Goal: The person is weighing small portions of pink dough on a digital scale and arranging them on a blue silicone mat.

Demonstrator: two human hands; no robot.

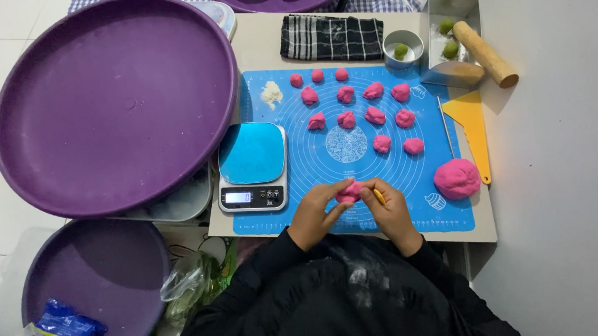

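Pink dough, one small soft lump [349, 192], is sitting between our two hands just above the near edge of the blue silicone baking mat [440, 215]. We are closing our left hand [314, 215] on it from the left, fingertips pressing its side, and our right hand [388, 211] is pinching it from the right with the fingers curled in; a small yellow thing shows at the right hand's fingers, too small for us to tell what it is. Farther up the mat, fifteen small pink dough pieces [375, 115] are lying in loose rows, apart from one another. A large pink dough ball [457, 178] is resting at the mat's right side, just beside a yellow plastic scraper [475, 126]. A digital kitchen scale with a blue top [252, 165] is standing on the mat's left edge, near our left hand. A wide purple round tray [115, 103] is lying left of the scale, and a wooden rolling pin [484, 53] is leaning on a metal tray [452, 5] at the far right.
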